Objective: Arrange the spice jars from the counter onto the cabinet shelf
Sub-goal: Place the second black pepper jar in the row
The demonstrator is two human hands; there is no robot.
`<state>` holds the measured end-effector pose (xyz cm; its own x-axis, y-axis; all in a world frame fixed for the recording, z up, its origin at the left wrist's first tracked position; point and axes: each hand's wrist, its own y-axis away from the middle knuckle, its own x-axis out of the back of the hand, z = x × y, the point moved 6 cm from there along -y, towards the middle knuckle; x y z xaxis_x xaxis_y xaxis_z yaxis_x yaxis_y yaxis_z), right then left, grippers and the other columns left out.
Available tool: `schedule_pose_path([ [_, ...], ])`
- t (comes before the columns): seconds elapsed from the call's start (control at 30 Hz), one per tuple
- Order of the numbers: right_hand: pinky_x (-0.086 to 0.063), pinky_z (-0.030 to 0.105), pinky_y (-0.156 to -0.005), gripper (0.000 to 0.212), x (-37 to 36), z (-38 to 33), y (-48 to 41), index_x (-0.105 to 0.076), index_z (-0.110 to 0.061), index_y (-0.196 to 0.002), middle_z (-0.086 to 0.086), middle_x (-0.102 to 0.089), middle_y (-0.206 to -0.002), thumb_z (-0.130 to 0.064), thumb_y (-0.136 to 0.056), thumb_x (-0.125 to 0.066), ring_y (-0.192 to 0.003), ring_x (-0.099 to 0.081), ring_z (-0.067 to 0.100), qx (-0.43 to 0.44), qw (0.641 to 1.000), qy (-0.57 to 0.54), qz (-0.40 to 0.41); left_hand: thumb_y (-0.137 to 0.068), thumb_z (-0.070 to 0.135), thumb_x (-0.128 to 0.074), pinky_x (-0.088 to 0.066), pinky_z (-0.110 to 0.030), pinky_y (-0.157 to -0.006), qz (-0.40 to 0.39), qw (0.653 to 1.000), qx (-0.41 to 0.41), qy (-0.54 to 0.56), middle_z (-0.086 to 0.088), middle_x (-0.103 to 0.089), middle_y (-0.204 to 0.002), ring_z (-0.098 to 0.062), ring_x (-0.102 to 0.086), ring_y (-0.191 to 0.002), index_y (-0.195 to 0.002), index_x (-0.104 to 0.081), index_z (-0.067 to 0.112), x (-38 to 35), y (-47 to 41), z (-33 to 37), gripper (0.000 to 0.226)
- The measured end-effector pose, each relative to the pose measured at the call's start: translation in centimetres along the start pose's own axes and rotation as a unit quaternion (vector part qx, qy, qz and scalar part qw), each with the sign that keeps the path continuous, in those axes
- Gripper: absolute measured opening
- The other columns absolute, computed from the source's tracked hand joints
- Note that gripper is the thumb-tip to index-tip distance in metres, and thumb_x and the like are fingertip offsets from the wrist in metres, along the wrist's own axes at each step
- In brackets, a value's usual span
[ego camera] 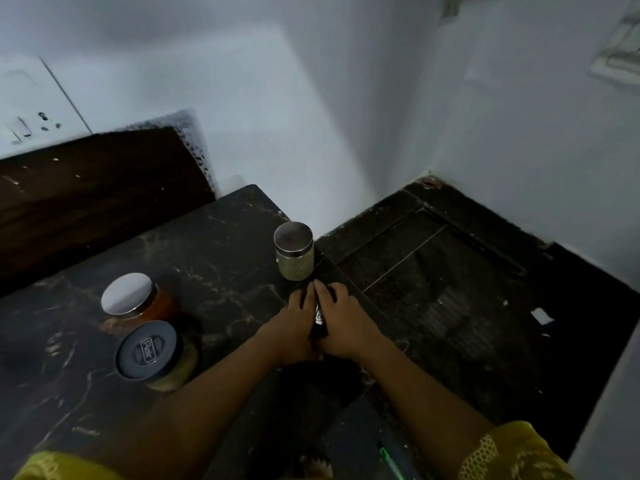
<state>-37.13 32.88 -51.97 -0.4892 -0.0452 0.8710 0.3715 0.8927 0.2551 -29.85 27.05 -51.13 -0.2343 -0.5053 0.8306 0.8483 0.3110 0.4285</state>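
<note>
Three jars stand on the dark marble counter (214, 237). A jar of greenish spice with a steel lid (294, 251) stands at the counter's right edge. At the left, a jar of orange-red spice with a steel lid (136, 299) stands beside a jar with a dark plastic lid (152, 355). My left hand (294, 327) and my right hand (343, 323) meet at the right edge just below the green jar. Both hold a small dark object (319, 318) between them; what it is cannot be made out.
A dark floor (450, 289) lies low to the right, in a white wall corner. A brown wooden panel (86, 188) rises behind the counter, with a wall socket (34, 123) above it. A green pen (391, 459) lies near the bottom.
</note>
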Motion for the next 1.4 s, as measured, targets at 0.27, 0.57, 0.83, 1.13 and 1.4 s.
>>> schedule_pose_path([
  [0.27,-0.047,0.041,-0.085,0.095,3.2,-1.3,0.0,-0.02,-0.034,-0.138,0.008,-0.038,-0.133,-0.054,-0.059,-0.068,-0.111,-0.049,0.033,0.007,0.993,-0.1,0.068,-0.063,0.021,-0.083,-0.038,-0.014,-0.101,0.177,0.933,-0.071,0.306,0.014,-0.034,-0.139,0.0,-0.039,-0.129,-0.137,0.001,0.055,2.5,2.6,-1.1,0.117],
  [0.57,-0.052,0.031,-0.089,0.091,9.0,-10.0,0.5,-0.034,-0.039,-0.129,-0.006,-0.05,-0.126,-0.073,-0.051,-0.067,-0.108,-0.054,0.012,0.078,0.938,-0.319,0.108,-0.06,0.03,-0.083,-0.041,0.001,-0.08,0.345,0.832,-0.045,0.431,0.036,-0.036,-0.125,0.023,-0.046,-0.109,-0.14,0.006,0.049,6.5,10.3,-4.7,0.12],
  [0.83,-0.052,0.022,-0.085,0.047,9.9,-19.4,0.9,-0.041,-0.027,-0.133,-0.013,-0.066,-0.105,-0.031,-0.089,-0.057,-0.099,-0.064,0.003,0.183,0.839,-0.512,0.002,-0.071,0.029,-0.067,-0.05,-0.009,-0.071,0.508,0.708,-0.024,0.491,0.009,-0.051,-0.112,0.011,-0.06,-0.092,-0.124,-0.027,0.022,12.6,19.6,-8.0,0.067],
  [1.13,-0.054,0.028,-0.081,0.037,9.5,-30.1,2.8,-0.054,-0.022,-0.121,0.0,-0.069,-0.109,-0.025,-0.085,-0.054,-0.101,-0.066,0.016,0.278,0.747,-0.602,-0.052,-0.083,0.031,-0.055,-0.051,-0.015,-0.076,0.643,0.661,-0.008,0.387,0.005,-0.059,-0.111,-0.001,-0.061,-0.098,-0.135,-0.035,0.014,16.6,28.8,-10.8,0.058],
  [1.4,-0.049,0.043,-0.094,0.048,9.3,-34.4,3.2,-0.053,-0.025,-0.125,0.004,-0.066,-0.119,-0.023,-0.078,-0.059,-0.111,-0.062,0.022,0.285,0.724,-0.626,-0.048,-0.094,0.043,-0.038,-0.045,-0.007,-0.059,0.72,0.591,0.026,0.362,0.015,-0.06,-0.083,0.01,-0.058,-0.072,-0.105,-0.04,0.02,17.8,34.6,-12.9,0.026],
])
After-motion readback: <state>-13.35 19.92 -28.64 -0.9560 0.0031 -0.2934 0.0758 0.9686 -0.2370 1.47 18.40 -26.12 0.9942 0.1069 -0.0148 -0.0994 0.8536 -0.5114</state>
